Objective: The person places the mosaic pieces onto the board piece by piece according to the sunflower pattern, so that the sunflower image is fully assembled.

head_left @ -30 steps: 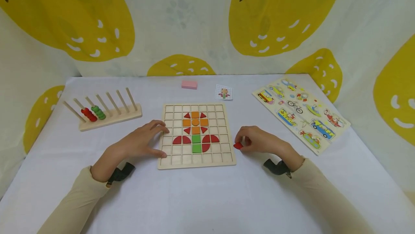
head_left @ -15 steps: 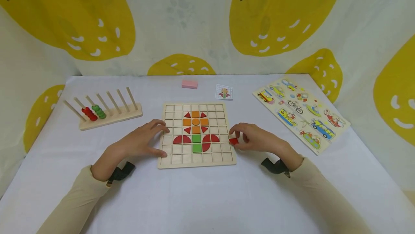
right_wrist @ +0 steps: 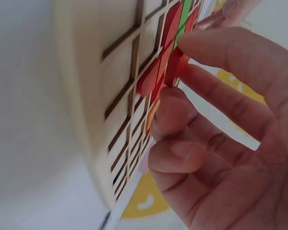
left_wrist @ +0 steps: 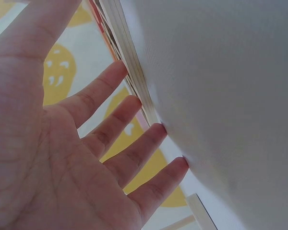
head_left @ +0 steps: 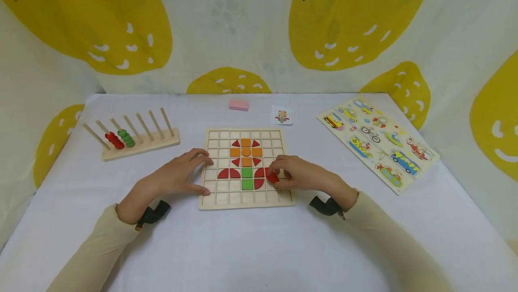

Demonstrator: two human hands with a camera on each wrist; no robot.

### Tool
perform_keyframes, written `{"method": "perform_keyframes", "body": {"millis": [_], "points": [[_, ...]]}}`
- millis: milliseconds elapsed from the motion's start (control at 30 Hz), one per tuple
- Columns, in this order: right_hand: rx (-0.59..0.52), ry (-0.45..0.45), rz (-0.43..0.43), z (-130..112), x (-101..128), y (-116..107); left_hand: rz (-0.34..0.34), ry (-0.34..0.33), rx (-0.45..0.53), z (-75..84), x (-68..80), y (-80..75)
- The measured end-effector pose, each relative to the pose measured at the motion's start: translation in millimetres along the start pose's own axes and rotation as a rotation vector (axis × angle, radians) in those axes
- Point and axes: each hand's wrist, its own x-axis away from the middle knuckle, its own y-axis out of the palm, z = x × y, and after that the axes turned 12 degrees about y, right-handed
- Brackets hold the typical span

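A wooden grid board (head_left: 210,199) lies in the middle of the table, with orange, red and green pieces forming a flower. My right hand (head_left: 297,175) pinches a small red piece (head_left: 273,177) over the board's right side, beside the red pieces and the green stem (head_left: 247,178). In the right wrist view the red piece (right_wrist: 174,67) sits between thumb and fingers at the grid board (right_wrist: 86,96). My left hand (head_left: 178,177) rests with straight fingers on the board's left edge. The left wrist view shows that left hand (left_wrist: 86,143) spread flat, fingertips at the board's edge (left_wrist: 134,72).
A peg rack (head_left: 139,143) with red and green rings stands at the left. A pink block (head_left: 238,105) and a small pattern card (head_left: 281,115) lie behind the board. A vehicle puzzle board (head_left: 378,141) lies at the right. A lemon-print cloth hangs behind.
My right hand carried the red piece leftward from the table beside the board to over the board's right cells. The left hand stayed in place.
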Motion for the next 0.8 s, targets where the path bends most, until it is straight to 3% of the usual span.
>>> {"method": "perform_keyframes", "body": {"millis": [800], "points": [[0.078, -0.039, -0.012, -49, -45, 30, -0.002, 0.005, -0.002, -4.4, -1.3, 1.1]]}}
